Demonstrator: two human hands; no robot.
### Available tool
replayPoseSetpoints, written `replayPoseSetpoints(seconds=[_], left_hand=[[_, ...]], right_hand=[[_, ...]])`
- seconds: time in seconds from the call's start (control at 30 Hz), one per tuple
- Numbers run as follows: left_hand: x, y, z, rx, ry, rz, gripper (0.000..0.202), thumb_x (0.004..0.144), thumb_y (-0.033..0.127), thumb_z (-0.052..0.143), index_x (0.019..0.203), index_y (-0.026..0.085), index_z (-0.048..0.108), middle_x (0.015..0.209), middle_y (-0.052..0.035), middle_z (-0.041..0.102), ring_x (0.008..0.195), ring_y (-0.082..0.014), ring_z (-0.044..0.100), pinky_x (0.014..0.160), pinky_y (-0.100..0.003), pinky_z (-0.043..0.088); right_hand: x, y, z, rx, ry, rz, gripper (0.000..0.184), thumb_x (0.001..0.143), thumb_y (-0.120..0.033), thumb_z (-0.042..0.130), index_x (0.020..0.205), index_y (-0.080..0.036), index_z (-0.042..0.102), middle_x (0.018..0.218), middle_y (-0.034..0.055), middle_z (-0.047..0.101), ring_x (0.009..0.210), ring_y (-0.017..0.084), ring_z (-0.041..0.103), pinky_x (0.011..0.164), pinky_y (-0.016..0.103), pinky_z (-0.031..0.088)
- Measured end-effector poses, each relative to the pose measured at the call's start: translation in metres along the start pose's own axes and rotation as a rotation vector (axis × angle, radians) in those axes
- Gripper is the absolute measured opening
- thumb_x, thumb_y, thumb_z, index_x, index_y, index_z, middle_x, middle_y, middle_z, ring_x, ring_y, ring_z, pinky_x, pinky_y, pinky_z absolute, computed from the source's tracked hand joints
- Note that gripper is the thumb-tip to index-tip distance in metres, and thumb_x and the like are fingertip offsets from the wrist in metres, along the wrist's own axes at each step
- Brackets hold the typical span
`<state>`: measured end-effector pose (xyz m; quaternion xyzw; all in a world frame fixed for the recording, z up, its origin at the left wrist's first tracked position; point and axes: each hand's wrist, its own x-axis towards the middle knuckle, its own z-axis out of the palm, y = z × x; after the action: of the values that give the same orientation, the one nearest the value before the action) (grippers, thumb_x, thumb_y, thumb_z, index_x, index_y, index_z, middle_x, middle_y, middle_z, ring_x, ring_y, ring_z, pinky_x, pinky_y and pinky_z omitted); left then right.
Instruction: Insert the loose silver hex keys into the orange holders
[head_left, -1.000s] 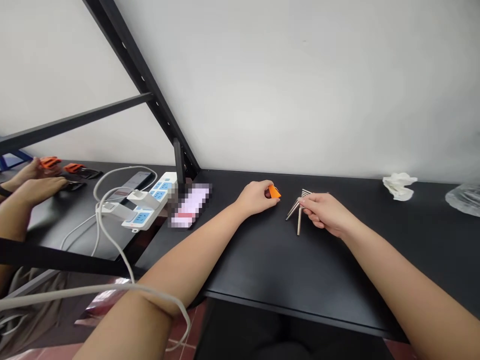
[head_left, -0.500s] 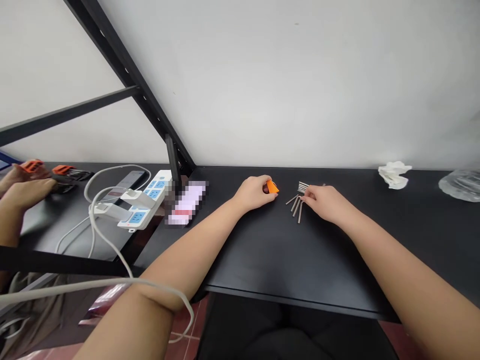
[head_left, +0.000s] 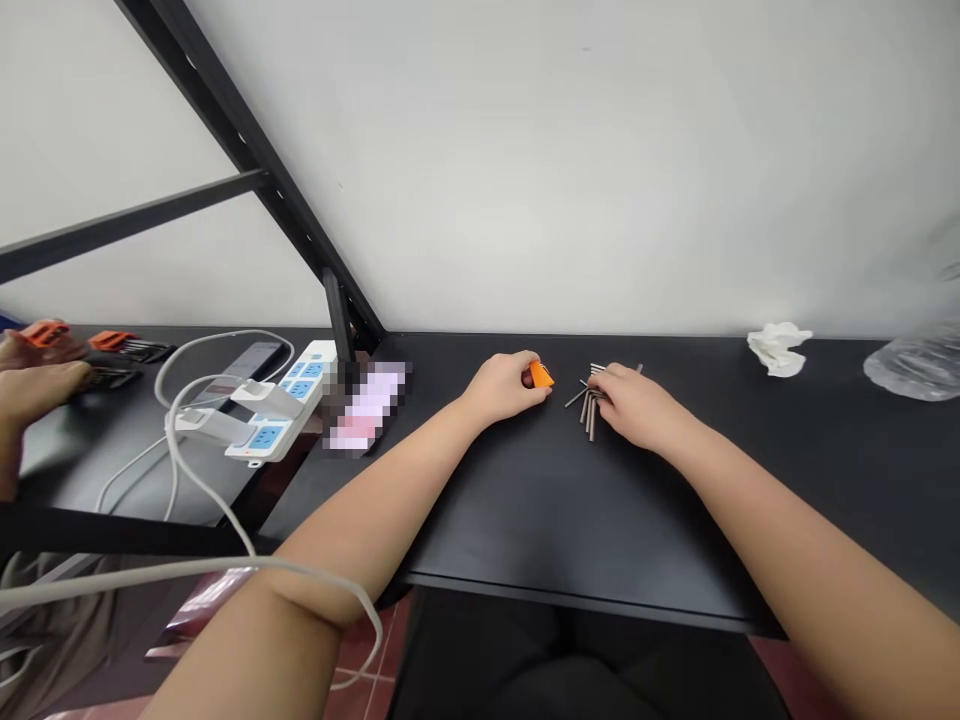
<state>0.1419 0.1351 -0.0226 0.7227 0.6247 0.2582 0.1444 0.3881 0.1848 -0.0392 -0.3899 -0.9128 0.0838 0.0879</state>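
My left hand point(head_left: 504, 388) rests on the black table point(head_left: 555, 520), fingers curled around a small orange holder point(head_left: 541, 375). A little to its right, my right hand point(head_left: 628, 405) lies over a loose bunch of thin metal hex keys point(head_left: 587, 403), fingertips pressed together on them. The keys lie fanned on the table by my fingers; their far ends are partly hidden under the hand.
A white power strip point(head_left: 281, 412) with cables lies at the left, beside a blurred pink object point(head_left: 366, 408). Another person's hand point(head_left: 34, 385) and orange-handled key sets point(head_left: 112, 342) are at the far left. Crumpled tissue point(head_left: 778, 348) and a clear plastic bag point(head_left: 911, 368) sit at the back right.
My right hand has lowered the hex keys from a raised fan to the table and now covers them. The left hand keeps its hold on the orange holder.
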Motion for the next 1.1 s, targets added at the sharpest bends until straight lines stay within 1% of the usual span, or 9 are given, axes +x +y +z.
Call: replayPoseSetpoints(seconds=[0.2, 0.33, 0.4, 0.47, 0.57, 0.63, 0.73, 0.9, 1.1], left_hand=[[0.0, -0.001, 0.0, 0.003, 0.003, -0.002, 0.022, 0.075, 0.038, 0.073, 0.089, 0.024, 0.064, 0.071, 0.0037, 0.063, 0.062, -0.0141, 0.056, 0.06, -0.027, 0.042], [0.0, 0.0, -0.001, 0.001, -0.004, -0.002, 0.021, 0.075, 0.037, 0.072, 0.089, 0.023, 0.064, 0.072, 0.0032, 0.064, 0.063, -0.0144, 0.057, 0.061, -0.027, 0.042], [0.0, 0.001, -0.001, -0.001, -0.005, -0.003, 0.02, 0.076, 0.037, 0.072, 0.089, 0.023, 0.064, 0.072, 0.0033, 0.064, 0.063, -0.0143, 0.057, 0.061, -0.027, 0.042], [0.0, 0.0, 0.0, 0.0, -0.004, -0.001, 0.021, 0.076, 0.037, 0.072, 0.089, 0.023, 0.065, 0.072, 0.0035, 0.064, 0.063, -0.014, 0.057, 0.061, -0.027, 0.042], [0.001, -0.002, 0.001, 0.003, 0.005, 0.008, 0.023, 0.075, 0.038, 0.072, 0.092, 0.024, 0.066, 0.072, 0.0041, 0.064, 0.063, -0.0136, 0.056, 0.061, -0.027, 0.042], [0.001, -0.003, 0.001, 0.005, 0.013, 0.006, 0.025, 0.075, 0.038, 0.073, 0.094, 0.024, 0.066, 0.072, 0.0041, 0.064, 0.063, -0.0136, 0.056, 0.061, -0.027, 0.042], [0.001, -0.004, 0.002, 0.013, 0.02, -0.005, 0.028, 0.075, 0.04, 0.073, 0.098, 0.024, 0.066, 0.073, 0.0037, 0.064, 0.064, -0.014, 0.057, 0.062, -0.027, 0.043], [0.001, -0.003, 0.002, 0.015, 0.011, -0.004, 0.028, 0.075, 0.04, 0.074, 0.098, 0.024, 0.067, 0.075, 0.0031, 0.065, 0.065, -0.0143, 0.057, 0.063, -0.027, 0.044], [0.002, -0.002, 0.001, 0.024, 0.016, -0.006, 0.027, 0.075, 0.04, 0.074, 0.096, 0.024, 0.067, 0.074, 0.0032, 0.065, 0.064, -0.0144, 0.057, 0.062, -0.028, 0.043]], right_hand=[[0.003, -0.01, -0.003, -0.006, -0.026, 0.04, 0.017, 0.091, -0.014, 0.052, 0.1, -0.015, 0.067, 0.111, 0.0115, 0.063, 0.09, 0.019, 0.061, 0.08, 0.029, 0.045], [-0.007, -0.025, -0.012, 0.007, -0.096, 0.105, 0.007, 0.09, -0.02, 0.055, 0.088, -0.018, 0.061, 0.097, 0.0083, 0.065, 0.08, 0.018, 0.06, 0.067, 0.028, 0.041], [-0.011, -0.031, -0.015, 0.007, -0.12, 0.132, 0.01, 0.09, -0.026, 0.057, 0.084, -0.018, 0.06, 0.093, 0.0071, 0.065, 0.073, 0.017, 0.058, 0.061, 0.028, 0.037], [-0.012, -0.03, -0.016, -0.001, -0.075, 0.121, 0.015, 0.093, -0.029, 0.055, 0.088, -0.018, 0.064, 0.095, 0.0073, 0.065, 0.072, 0.016, 0.057, 0.061, 0.028, 0.036], [-0.005, -0.019, -0.011, -0.033, 0.059, 0.018, 0.027, 0.1, -0.026, 0.047, 0.113, -0.021, 0.069, 0.112, 0.0084, 0.063, 0.081, 0.017, 0.058, 0.068, 0.029, 0.039], [0.003, -0.01, -0.007, -0.071, 0.081, -0.062, 0.034, 0.102, -0.022, 0.044, 0.125, -0.025, 0.069, 0.123, 0.0088, 0.06, 0.09, 0.018, 0.058, 0.072, 0.029, 0.04], [0.011, -0.004, -0.005, -0.17, 0.079, -0.138, 0.031, 0.102, -0.024, 0.046, 0.111, -0.024, 0.075, 0.124, 0.0096, 0.06, 0.1, 0.023, 0.054, 0.078, 0.032, 0.04], [0.011, -0.013, -0.009, -0.285, 0.031, -0.168, 0.024, 0.097, -0.02, 0.051, 0.087, -0.015, 0.072, 0.104, 0.015, 0.065, 0.094, 0.026, 0.052, 0.074, 0.034, 0.039], [0.008, -0.012, -0.016, -0.106, 0.007, -0.071, 0.016, 0.088, -0.011, 0.053, 0.091, -0.017, 0.067, 0.097, 0.0082, 0.068, 0.086, 0.019, 0.059, 0.071, 0.028, 0.038]])
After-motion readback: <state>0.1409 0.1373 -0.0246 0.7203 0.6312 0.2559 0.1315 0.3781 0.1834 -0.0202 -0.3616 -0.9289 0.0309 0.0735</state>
